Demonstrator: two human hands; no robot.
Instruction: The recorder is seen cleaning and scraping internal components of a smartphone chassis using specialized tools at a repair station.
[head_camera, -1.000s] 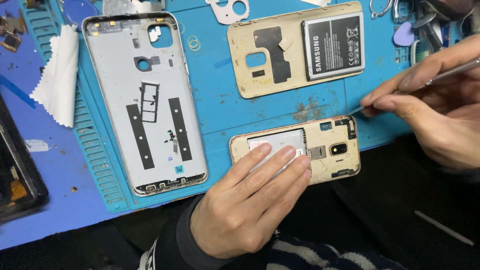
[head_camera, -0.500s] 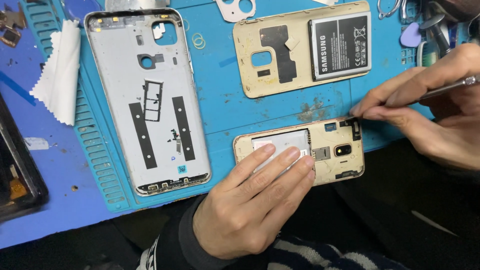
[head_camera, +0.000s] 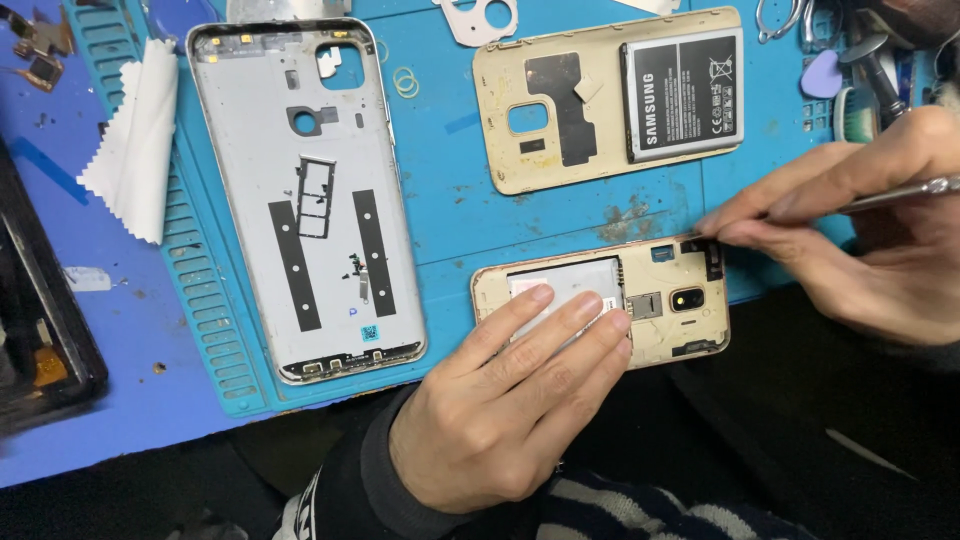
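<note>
My left hand (head_camera: 500, 410) presses flat, fingers spread, on the gold phone (head_camera: 665, 300). My right hand (head_camera: 870, 230) pinches a metal tool (head_camera: 900, 193) at the phone's top corner.

Bright, even overhead light — soft shadows, sharp focus; slight glare on blue mat (head_camera: 440, 200).

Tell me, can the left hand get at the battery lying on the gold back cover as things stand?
Probably yes. The left hand lies flat on the opened gold phone, and only bare blue mat lies between it and the battery on the gold back cover. But lifting off would leave the phone unheld.
</note>
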